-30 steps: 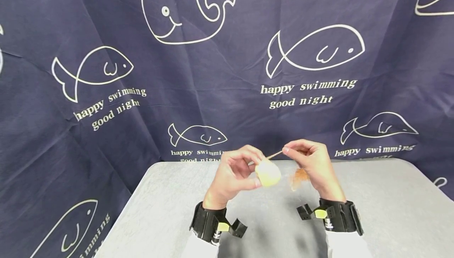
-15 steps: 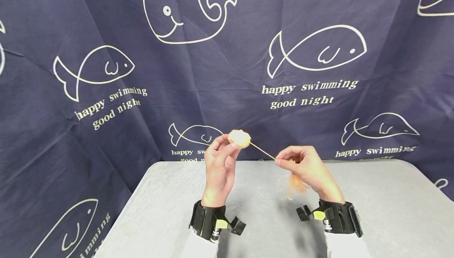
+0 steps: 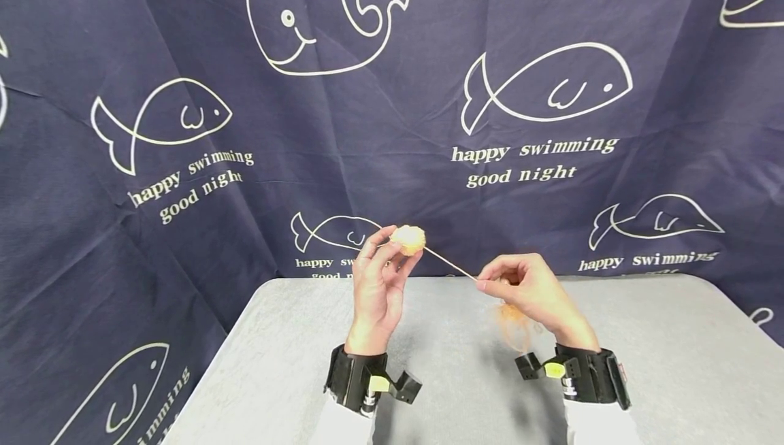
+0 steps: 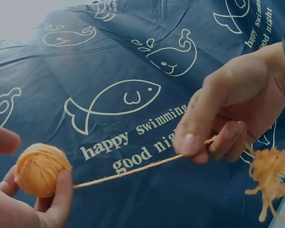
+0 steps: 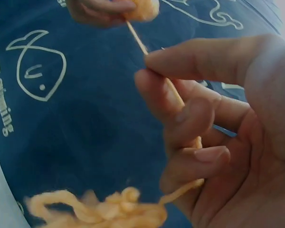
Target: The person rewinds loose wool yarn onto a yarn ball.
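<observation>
Both wrists wear black strapped camera mounts (image 3: 358,378) with yellow-green clips, over white sleeves (image 3: 597,426).

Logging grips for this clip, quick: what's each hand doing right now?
Left hand: fingers curled round the small yarn ball, holding it up.
Right hand: pinching the taut yarn strand; a loose yarn tangle hangs below it.

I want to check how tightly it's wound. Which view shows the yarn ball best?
The left wrist view: the yarn ball is close and sharp, its wraps visible, held by the left hand. The head view shows it small; the right wrist view shows only a blurred edge at the top.
</observation>
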`<state>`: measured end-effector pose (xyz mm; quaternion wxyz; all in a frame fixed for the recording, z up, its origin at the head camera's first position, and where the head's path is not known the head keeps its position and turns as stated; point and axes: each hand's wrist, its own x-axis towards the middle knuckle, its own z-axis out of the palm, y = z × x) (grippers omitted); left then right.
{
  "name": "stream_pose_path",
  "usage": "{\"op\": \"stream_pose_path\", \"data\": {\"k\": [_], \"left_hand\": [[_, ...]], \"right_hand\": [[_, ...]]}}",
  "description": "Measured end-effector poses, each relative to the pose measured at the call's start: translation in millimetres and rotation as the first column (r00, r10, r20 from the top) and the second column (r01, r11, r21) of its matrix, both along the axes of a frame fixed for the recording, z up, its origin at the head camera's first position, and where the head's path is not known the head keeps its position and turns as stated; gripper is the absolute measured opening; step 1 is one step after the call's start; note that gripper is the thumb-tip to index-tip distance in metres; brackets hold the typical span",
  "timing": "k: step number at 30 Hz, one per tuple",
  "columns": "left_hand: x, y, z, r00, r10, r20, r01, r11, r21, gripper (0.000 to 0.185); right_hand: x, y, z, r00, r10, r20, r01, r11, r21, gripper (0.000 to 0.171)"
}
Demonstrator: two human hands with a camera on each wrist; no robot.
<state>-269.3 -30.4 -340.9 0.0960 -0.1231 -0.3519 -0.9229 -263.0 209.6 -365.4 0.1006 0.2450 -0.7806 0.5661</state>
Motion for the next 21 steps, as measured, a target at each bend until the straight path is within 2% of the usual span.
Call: {"op": "stream_pose_path", "data": {"k": [2,5,7,10,13,17,19,21], "left_hand": [[-1.1,-2,-0.6,0.999,0.047,-0.019,-0.047,0.999,-0.009,0.023],[-3.8,-8,-2.0,0.988,0.144,-0.051,-0.146,0.988,-0.046,0.028],[-6.0,-13,-2.7,0.98,0.189,-0.063,-0.194,0.979,-0.07,0.031],[-9.8,-20,-2.9,0.972,0.228,-0.062,-0.233,0.967,-0.098,0.03],[-12.9,-27,-4.0,0.97,0.239,-0.043,-0.243,0.963,-0.115,0.025],[-16.3,-35,-6.1,0.975,0.224,-0.001,-0.221,0.962,-0.161,0.024],[-16.8,-36,-7.3,0.982,0.187,0.022,-0.178,0.962,-0.205,0.024],[-16.1,-36,-8.5,0.992,0.121,0.034,-0.108,0.961,-0.254,0.024]], "right_hand": [[-0.9,8,-2.3,1.0,0.007,0.001,-0.007,1.0,0.017,0.006],[-1.9,27,-8.2,0.998,-0.033,0.047,0.031,0.999,0.043,0.008],[-1.7,43,-13.1,0.991,-0.099,0.094,0.092,0.993,0.08,0.012],[-1.3,66,-20.1,0.964,-0.215,0.158,0.192,0.97,0.15,0.017],[0.1,84,-26.9,0.926,-0.318,0.203,0.271,0.936,0.226,0.019],[-0.2,99,-35.8,0.88,-0.388,0.274,0.301,0.902,0.31,0.016],[-2.3,102,-39.8,0.873,-0.388,0.296,0.281,0.895,0.346,0.015],[-5.7,101,-43.3,0.887,-0.359,0.292,0.235,0.893,0.384,0.015]]}}
